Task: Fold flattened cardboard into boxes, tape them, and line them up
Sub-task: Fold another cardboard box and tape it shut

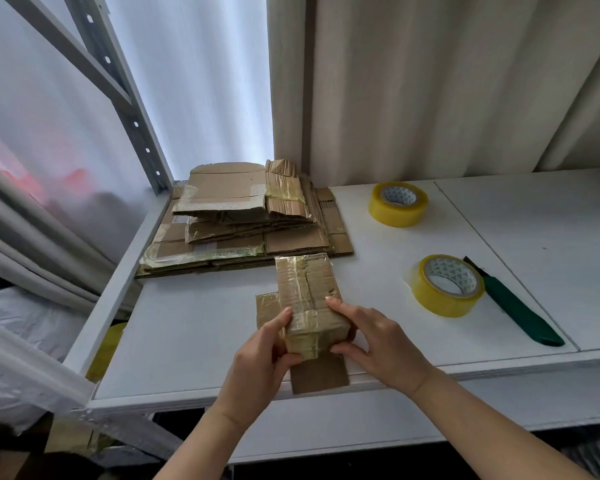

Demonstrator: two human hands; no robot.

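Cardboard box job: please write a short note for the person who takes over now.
Left hand and right hand both grip the small box at the shelf's front, its near flap and left flap open.
Flattened cardboard stack lies behind it; two tape rolls, far and near, and a green knife lie to the right.
Done: this box is folded up, old tape on top.
Left: close flaps, tape, line up, fold the stack.

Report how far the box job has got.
Done: no finished boxes lined up in view. In hand: left hand and right hand grip one box, flaps still out. Left: the flat stack, with tape rolls nearby.
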